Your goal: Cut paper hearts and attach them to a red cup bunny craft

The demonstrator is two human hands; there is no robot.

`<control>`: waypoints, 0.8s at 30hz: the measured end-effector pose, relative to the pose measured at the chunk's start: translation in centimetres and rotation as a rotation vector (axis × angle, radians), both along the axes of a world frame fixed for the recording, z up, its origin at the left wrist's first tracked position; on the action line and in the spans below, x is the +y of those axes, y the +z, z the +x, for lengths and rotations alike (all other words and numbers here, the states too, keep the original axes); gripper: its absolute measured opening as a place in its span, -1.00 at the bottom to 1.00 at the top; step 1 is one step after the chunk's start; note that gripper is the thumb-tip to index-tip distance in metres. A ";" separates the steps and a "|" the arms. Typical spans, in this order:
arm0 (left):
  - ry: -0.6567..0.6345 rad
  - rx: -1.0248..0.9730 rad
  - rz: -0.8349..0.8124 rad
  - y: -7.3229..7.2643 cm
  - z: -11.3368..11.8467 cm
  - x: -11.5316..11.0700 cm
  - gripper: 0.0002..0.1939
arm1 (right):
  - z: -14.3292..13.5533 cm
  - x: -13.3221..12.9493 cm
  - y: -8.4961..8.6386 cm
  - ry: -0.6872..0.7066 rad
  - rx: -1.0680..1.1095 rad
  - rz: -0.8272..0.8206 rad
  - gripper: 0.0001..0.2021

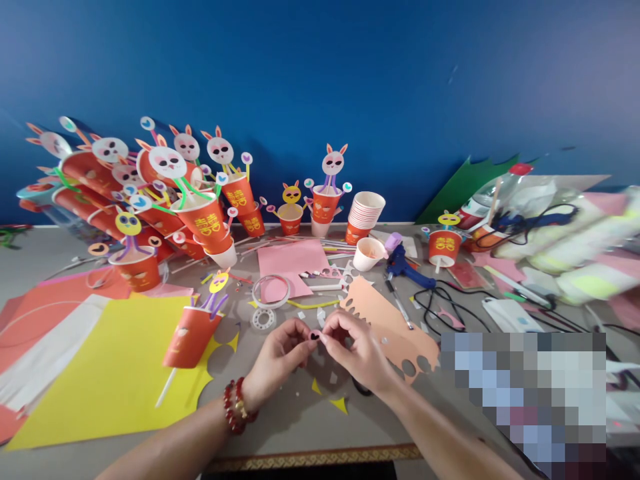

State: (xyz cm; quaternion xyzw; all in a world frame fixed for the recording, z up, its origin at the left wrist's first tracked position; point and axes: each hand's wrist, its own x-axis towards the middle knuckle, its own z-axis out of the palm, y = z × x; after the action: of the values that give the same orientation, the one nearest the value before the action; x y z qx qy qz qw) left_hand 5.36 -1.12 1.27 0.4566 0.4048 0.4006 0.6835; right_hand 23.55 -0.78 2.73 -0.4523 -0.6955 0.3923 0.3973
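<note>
Small, pale pinkish paper piece (316,335) with a dark, seemingly heart-shaped mark (315,337) on its visible face; pinched at left and right edges, partly covered, in the near middle of the scene.

Moderate, fairly even light falls on the matte grey tabletop (305,433), while the smooth, saturated blue wall (320,73) darkens towards centre and pales to a hazy mauve glow at 2 o'clock. Soft shadows smudge that wall beside the red paper cups topped with white rabbit faces (220,152), at 10 o'clock. The clear, crinkled plastic bags (585,260) at 3 o'clock are smeared by blur. Wide-angle stretching tilts shapes at 9 o'clock. Coarse square pixelation hides an area at 4 o'clock.
</note>
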 end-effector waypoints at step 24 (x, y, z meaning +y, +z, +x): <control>0.030 0.265 0.192 0.0 -0.5 0.2 -0.80 | 2.0 2.5 -1.0 -0.066 0.018 -0.140 -0.85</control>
State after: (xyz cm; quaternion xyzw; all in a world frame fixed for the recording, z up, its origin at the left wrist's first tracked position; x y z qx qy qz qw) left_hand 4.88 -0.90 1.22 0.5625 0.4580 0.3841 0.5713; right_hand 25.53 1.68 1.69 -0.4981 -0.6475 0.4305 0.3837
